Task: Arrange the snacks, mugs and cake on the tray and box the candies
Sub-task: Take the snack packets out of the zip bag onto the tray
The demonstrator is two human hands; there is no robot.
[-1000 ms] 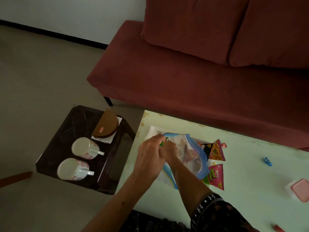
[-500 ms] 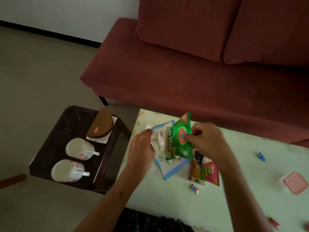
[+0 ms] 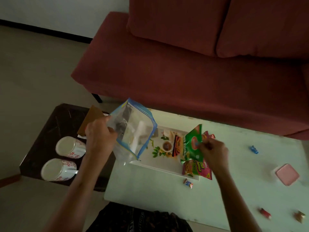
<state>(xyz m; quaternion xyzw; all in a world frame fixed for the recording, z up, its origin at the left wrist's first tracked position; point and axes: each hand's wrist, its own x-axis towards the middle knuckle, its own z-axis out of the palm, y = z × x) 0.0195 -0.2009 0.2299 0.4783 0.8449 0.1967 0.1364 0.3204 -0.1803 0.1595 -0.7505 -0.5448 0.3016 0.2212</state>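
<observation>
While held — green packet (image 3: pixel 192 144), bag (image 3: pixel 133 129)

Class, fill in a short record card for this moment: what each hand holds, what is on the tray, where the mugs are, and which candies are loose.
Left hand: holds clear zip bag
Right hand: pinches green snack packet
Tray: pink snack packet at right end
Mugs: two, on dark side table
Loose candies: blue candy, red candy

A dark red sofa (image 3: pixel 184 67) stands behind the pale green worktop (image 3: pixel 217 198); a dark side table (image 3: pixel 55 124) sits beside its left edge.
</observation>
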